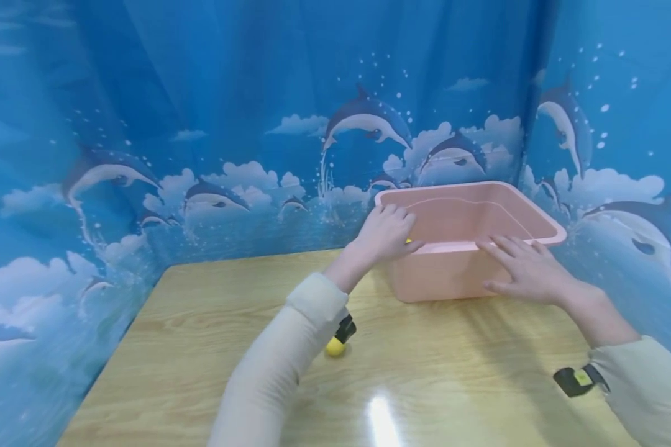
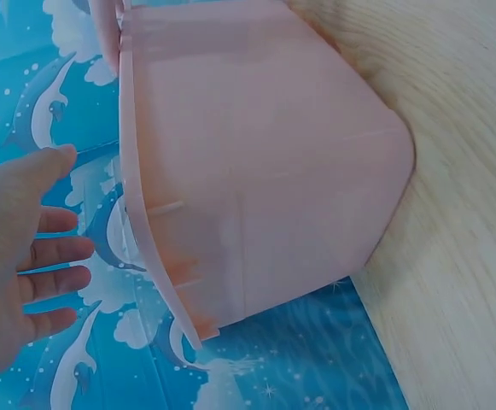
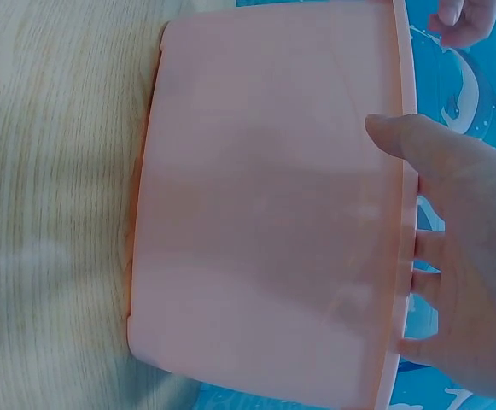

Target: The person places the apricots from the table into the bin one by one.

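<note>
A pink plastic tub (image 1: 442, 276) stands on the table in the head view, its open top facing up. My left hand (image 1: 384, 233) is over the tub's left front corner. In the left wrist view its relaxed fingers (image 2: 55, 252) are apart from the rim. My right hand (image 1: 528, 270) is at the front rim with fingers spread across it and thumb in front of the wall. The right wrist view shows the right thumb (image 3: 388, 135) overlapping the rim. A small yellow spot (image 1: 408, 241) shows beside my left thumb; the rest of it is hidden.
A yellow ball (image 1: 335, 347) lies on the wooden table (image 1: 218, 323), partly behind the left wrist camera. Blue curtains (image 1: 229, 93) with dolphins hang behind the table and along both sides. The tub stands close to the back curtain.
</note>
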The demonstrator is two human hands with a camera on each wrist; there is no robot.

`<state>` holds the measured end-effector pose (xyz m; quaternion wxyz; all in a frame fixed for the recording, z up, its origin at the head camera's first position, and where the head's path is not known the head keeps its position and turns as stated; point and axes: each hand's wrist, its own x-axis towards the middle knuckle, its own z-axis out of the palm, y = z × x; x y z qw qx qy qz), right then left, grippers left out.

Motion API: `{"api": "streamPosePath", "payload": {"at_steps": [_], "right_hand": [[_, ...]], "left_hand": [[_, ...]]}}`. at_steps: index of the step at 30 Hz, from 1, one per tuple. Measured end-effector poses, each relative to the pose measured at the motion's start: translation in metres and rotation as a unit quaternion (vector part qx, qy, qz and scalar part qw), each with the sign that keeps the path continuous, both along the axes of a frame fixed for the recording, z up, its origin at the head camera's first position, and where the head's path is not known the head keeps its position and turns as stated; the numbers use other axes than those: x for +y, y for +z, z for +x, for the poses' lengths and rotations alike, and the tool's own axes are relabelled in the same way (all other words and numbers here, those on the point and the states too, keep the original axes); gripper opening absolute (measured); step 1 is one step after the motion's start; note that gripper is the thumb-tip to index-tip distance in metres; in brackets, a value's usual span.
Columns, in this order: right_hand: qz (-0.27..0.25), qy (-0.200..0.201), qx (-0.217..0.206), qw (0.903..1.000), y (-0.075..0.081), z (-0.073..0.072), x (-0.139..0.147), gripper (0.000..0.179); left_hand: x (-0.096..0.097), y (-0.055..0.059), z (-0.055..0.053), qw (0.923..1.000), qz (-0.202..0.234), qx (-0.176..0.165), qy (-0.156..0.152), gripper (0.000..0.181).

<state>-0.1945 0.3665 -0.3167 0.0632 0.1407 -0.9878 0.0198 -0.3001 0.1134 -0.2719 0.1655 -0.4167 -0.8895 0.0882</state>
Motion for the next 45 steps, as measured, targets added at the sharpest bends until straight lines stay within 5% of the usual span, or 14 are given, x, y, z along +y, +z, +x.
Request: {"api": "streamPosePath", "payload": {"at_steps": [8, 15, 24, 38, 45], "right_hand": [[0.001, 0.003, 0.003, 1.0000, -0.006, 0.001, 0.003, 0.076], [0.010, 0.004, 0.008, 0.9999, -0.006, 0.000, 0.005, 0.076], [0.003, 0.008, 0.005, 1.0000, -0.002, -0.002, 0.005, 0.076], [-0.017, 0.007, -0.027, 0.9995, 0.003, -0.004, 0.003, 0.077], [-0.008, 0.009, -0.020, 0.9997, 0.002, -0.005, 0.004, 0.079]], "left_hand": [[-0.028, -0.013, 0.013, 0.9998, 0.016, 0.000, -0.011, 0.035], [-0.053, -0.019, 0.026, 0.9992, 0.021, 0.019, -0.030, 0.042], [-0.087, -0.034, 0.044, 0.9987, 0.000, -0.001, -0.051, 0.051], [-0.132, -0.088, 0.054, 0.9958, -0.077, -0.044, -0.021, 0.060], [-0.144, -0.115, 0.057, 0.9927, -0.108, -0.042, -0.034, 0.064]]}}
